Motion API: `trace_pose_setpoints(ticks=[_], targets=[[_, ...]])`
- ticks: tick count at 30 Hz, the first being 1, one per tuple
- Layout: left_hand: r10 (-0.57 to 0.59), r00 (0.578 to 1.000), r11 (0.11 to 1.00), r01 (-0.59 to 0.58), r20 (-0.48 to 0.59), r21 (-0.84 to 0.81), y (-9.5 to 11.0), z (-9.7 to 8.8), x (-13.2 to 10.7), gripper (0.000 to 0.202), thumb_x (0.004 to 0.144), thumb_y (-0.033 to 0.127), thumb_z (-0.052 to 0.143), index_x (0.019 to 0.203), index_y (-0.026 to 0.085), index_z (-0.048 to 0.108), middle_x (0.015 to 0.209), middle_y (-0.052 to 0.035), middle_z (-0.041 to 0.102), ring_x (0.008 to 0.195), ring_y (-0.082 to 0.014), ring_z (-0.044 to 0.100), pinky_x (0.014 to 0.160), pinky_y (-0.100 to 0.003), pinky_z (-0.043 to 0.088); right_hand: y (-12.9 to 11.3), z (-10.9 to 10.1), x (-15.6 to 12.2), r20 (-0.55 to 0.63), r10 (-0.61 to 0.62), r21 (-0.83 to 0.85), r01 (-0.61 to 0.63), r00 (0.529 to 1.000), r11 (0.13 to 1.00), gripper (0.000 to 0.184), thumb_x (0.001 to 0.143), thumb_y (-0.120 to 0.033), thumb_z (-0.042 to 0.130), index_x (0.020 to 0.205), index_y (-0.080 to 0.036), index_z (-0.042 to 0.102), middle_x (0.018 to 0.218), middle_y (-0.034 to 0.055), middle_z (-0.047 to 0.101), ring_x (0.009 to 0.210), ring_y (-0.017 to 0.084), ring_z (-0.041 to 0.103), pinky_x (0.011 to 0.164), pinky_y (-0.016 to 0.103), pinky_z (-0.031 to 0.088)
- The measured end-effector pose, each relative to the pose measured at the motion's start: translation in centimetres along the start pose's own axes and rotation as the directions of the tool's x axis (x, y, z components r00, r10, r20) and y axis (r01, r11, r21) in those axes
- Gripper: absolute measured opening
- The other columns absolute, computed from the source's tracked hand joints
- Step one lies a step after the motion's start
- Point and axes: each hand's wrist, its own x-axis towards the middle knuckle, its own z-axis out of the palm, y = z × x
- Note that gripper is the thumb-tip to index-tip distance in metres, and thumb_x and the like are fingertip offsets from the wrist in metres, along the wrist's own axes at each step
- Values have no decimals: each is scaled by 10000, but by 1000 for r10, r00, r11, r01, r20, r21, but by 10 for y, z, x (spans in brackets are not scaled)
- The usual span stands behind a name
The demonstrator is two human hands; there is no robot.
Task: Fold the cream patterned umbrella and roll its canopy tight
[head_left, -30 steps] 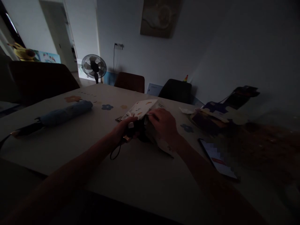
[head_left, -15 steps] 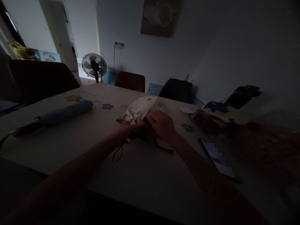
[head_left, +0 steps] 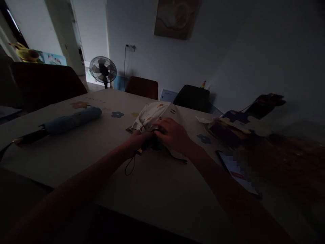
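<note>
Shadowy wall (head_left: pixel 228 54) behind, fan (head_left: pixel 103 70) past the far edge of this pale table (head_left: pixel 152 184), blue umbrella (head_left: pixel 73 121) toward the left edge, and mid-surface left hand (head_left: pixel 134 143) and right hand (head_left: pixel 175 135) curl around the printed umbrella (head_left: pixel 158 110).

Very dim, palest light on the upper-left wall (head_left: pixel 92 30), near-black lower corners, blurry right edge
</note>
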Motion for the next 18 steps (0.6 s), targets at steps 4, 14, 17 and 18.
trace_pose_setpoints(ticks=[4,14,17,18], targets=[[-41,997,999,43,70,-30,4,1,-3,385,743,527,549,690,146,575,509,-41,569,381,-116,491,336,-212,319,-1,1,2,94,-25,-67,32,995,997,278,861,-242,520,1120,-227,620,995,63,630,918,202,566,768,328,434],[80,981,984,-106,176,141,3,-4,-7,387,712,520,648,675,149,545,482,-7,516,374,-83,441,333,-183,284,-6,1,-5,-17,114,39,-114,993,993,133,824,-218,569,919,-208,661,933,32,648,881,177,585,751,294,413],[79,984,968,-114,159,223,2,-3,-7,352,718,486,648,670,152,550,470,-3,506,346,-79,407,311,-186,270,-5,-3,-5,0,154,139,-152,988,979,98,819,-237,574,869,-202,650,893,23,651,846,168,592,744,294,421],[79,986,964,-113,147,241,2,-3,-7,336,722,468,647,664,152,550,468,-1,505,341,-77,403,308,-185,268,-4,-4,-5,-2,163,184,-160,987,970,100,820,-241,571,871,-201,647,888,21,651,832,163,595,740,290,427]])
